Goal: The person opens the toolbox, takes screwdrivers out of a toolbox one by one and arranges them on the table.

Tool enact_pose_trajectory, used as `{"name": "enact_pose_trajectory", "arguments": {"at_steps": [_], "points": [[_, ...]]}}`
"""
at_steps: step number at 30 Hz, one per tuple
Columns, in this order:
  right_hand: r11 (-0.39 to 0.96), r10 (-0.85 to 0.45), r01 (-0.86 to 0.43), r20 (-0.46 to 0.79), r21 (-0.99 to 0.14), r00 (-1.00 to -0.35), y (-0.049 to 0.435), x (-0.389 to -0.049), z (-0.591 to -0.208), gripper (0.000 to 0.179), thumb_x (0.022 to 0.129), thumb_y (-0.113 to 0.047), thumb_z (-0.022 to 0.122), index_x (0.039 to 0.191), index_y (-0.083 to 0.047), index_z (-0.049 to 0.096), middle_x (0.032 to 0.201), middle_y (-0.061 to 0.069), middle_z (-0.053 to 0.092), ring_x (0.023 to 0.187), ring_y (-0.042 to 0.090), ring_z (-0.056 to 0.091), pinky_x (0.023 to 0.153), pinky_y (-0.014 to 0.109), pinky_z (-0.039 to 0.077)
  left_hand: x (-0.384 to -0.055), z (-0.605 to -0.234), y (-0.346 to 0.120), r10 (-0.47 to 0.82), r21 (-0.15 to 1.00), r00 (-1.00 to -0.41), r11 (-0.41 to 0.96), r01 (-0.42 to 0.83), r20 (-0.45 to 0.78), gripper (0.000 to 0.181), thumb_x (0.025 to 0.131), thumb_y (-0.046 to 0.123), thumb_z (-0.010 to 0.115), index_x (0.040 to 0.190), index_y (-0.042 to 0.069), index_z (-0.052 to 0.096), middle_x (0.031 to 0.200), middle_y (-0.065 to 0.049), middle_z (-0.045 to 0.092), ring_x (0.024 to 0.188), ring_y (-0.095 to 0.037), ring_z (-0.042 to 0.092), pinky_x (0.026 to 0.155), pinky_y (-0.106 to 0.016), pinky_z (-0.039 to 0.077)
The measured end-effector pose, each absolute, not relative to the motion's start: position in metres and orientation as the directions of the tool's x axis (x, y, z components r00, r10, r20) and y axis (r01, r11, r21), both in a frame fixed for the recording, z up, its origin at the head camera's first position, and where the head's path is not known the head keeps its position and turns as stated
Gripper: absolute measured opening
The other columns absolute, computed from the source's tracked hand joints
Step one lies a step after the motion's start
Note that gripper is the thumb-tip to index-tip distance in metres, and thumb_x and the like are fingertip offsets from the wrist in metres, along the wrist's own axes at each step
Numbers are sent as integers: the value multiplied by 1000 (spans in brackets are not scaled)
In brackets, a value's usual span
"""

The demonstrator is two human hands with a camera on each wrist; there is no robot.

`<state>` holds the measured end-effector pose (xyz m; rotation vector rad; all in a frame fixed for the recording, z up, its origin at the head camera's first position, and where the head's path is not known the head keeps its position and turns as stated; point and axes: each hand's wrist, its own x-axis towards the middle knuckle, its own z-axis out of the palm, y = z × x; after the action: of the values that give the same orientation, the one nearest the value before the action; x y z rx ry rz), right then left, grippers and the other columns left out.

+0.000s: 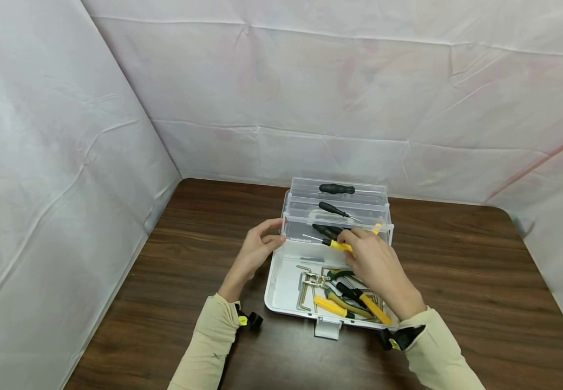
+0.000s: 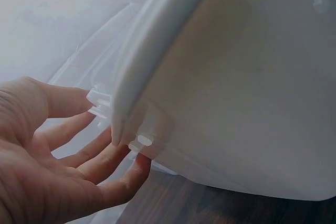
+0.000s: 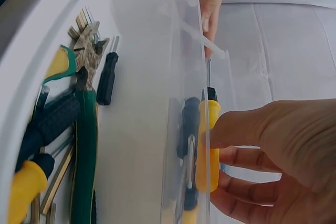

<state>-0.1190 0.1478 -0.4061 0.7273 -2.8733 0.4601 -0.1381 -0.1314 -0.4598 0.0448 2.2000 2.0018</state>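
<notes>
My left hand (image 1: 253, 250) grips the left end of the clear plastic tiered tray (image 1: 298, 229), thumb and fingers around its edge. At the lowest tier, my right hand (image 1: 375, 262) pinches a yellow-handled screwdriver (image 1: 341, 246); its thin shaft points left. The right wrist view shows that screwdriver (image 3: 206, 145) upright along the transparent wall, thumb on its handle. Black screwdrivers lie in the tiers, one on top (image 1: 337, 188) and one in the middle (image 1: 332, 208). Below the tray is the open white toolbox (image 1: 270, 287). My right hand hides part of the lowest tier.
Inside the toolbox lie green-handled pliers (image 3: 86, 145), yellow-handled tools (image 1: 329, 306), several hex keys (image 1: 303, 295) and a small black screwdriver (image 3: 108, 80). A latch (image 1: 327, 329) projects at its front. Brown wooden tabletop (image 1: 164, 281) surrounds it, with white sheeting (image 1: 281, 97) behind.
</notes>
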Motion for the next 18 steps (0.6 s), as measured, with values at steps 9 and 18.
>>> {"name": "enact_pose_trajectory", "arguments": {"at_steps": [9,18], "points": [[843,-403,-460,240,-277,-883,164,-112,-400,31,86,0,82,113,-12,73,114,8,74,90,30,71,69,45,57,-139,-462,-132,151,993,-985,99,-67,-82,48,100,2,67,147,9,58,152,-14,55,122,-35,69,100,-36,54],[866,-358,-431,288,-253,-888,185,-102,-395,33,85,1,79,115,-12,72,110,9,72,90,31,67,68,48,55,-138,-461,-132,142,993,-986,95,-75,-88,48,100,3,66,148,9,57,155,-13,53,123,-38,68,104,-43,53]]}}
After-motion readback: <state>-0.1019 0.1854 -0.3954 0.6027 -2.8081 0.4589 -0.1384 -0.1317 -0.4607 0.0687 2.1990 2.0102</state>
